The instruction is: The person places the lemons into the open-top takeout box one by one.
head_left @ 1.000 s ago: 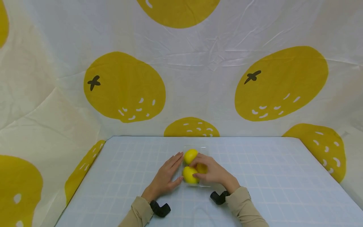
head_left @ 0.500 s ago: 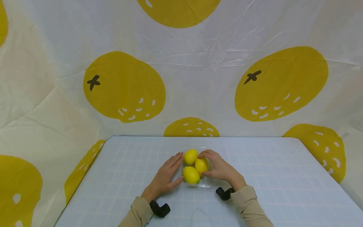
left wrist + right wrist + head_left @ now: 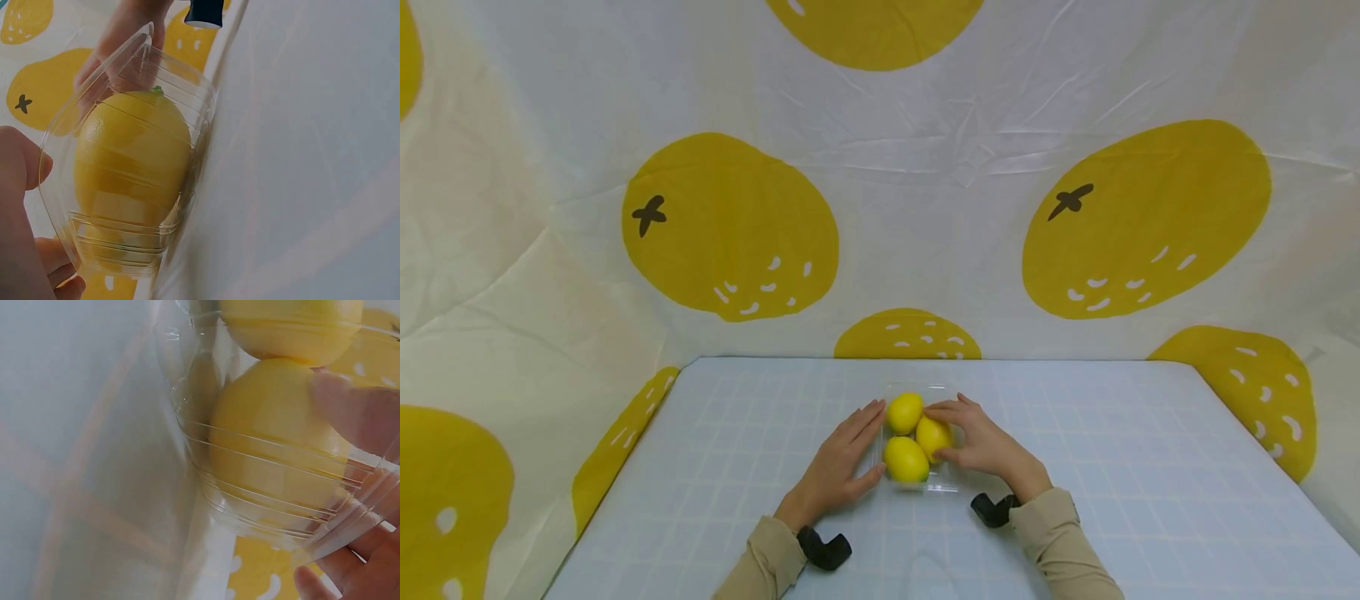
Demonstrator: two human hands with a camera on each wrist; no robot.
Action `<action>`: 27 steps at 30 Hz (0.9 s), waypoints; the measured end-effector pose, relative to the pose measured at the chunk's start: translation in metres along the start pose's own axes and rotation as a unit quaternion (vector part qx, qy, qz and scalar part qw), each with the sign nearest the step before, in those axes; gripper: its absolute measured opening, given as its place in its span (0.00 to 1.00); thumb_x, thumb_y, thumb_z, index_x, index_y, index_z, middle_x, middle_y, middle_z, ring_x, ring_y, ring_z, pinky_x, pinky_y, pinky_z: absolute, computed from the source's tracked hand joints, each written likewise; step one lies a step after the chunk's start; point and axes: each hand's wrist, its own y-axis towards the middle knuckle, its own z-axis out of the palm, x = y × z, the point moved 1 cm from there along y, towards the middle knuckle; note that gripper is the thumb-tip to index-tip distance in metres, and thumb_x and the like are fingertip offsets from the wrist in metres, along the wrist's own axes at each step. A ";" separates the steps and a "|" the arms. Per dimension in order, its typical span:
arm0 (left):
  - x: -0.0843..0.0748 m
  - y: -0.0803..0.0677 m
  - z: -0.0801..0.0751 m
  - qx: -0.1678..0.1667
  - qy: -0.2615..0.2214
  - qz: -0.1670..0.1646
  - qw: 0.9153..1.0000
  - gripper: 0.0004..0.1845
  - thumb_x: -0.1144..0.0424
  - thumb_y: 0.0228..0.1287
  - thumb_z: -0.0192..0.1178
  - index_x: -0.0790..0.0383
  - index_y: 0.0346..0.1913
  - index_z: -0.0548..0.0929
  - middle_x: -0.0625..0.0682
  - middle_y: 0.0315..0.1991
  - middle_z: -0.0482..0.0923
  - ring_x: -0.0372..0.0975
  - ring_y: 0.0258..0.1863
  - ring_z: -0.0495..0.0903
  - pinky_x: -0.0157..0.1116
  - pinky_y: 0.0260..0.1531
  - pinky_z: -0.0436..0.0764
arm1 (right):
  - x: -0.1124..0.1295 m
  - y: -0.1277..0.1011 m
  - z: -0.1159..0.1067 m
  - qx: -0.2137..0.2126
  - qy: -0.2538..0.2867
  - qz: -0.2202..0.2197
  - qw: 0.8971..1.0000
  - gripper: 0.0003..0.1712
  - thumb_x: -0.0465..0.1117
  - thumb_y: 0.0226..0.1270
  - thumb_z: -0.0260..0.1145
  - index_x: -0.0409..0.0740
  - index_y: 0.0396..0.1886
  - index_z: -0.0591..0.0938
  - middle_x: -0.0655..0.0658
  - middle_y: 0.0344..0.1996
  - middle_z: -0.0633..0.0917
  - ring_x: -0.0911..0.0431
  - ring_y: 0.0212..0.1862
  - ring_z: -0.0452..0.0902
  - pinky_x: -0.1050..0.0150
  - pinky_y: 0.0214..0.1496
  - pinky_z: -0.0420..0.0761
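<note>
Three yellow lemons sit in a clear plastic container (image 3: 942, 488) near the middle of the table: a far left lemon (image 3: 904, 413), a near left lemon (image 3: 906, 460) and a right lemon (image 3: 933, 437). My right hand (image 3: 981, 442) holds the right lemon between thumb and fingers, reaching over the container's right side. In the right wrist view, the thumb (image 3: 359, 412) lies against that lemon (image 3: 275, 434). Along the left wall, my left hand (image 3: 838, 462) has its fingers straight, their tips at the rim. The left wrist view shows a lemon (image 3: 131, 159) through the clear wall.
A pale checked cloth (image 3: 737, 433) covers the table. Behind it hangs a white curtain (image 3: 925, 233) printed with large yellow fruit. Black wrist cameras sit at the left wrist (image 3: 824, 550) and right wrist (image 3: 994, 510).
From over the near left lemon, my right hand has shifted right onto the right lemon, uncovering it. Since half a second ago it has barely moved. My left hand has stayed put.
</note>
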 end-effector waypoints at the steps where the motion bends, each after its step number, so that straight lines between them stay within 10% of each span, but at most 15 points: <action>1: 0.000 0.000 0.000 0.002 0.000 -0.002 1.000 0.38 0.51 0.68 0.53 0.73 0.73 0.61 0.63 0.74 0.59 0.52 0.73 0.60 0.51 0.70 0.61 | -0.001 0.000 0.000 0.000 0.002 -0.001 1.000 0.33 0.39 0.55 0.75 0.33 0.61 0.79 0.39 0.58 0.81 0.41 0.63 0.73 0.35 0.73 0.51; 16: -0.002 0.000 0.002 -0.017 -0.009 0.005 1.000 0.37 0.46 0.74 0.45 0.75 0.72 0.63 0.64 0.73 0.60 0.54 0.72 0.62 0.51 0.70 0.61 | -0.008 -0.002 -0.001 -0.022 0.041 -0.045 0.998 0.28 0.40 0.60 0.72 0.36 0.60 0.79 0.42 0.57 0.81 0.44 0.60 0.74 0.38 0.65 0.68; 27: -0.001 0.002 0.006 -0.021 -0.010 0.005 1.000 0.36 0.50 0.71 0.51 0.74 0.72 0.63 0.64 0.73 0.60 0.54 0.72 0.62 0.52 0.70 0.62 | 0.004 -0.008 -0.017 -0.070 0.021 0.000 0.997 0.21 0.39 0.65 0.70 0.39 0.57 0.81 0.42 0.56 0.82 0.43 0.60 0.75 0.40 0.62 0.73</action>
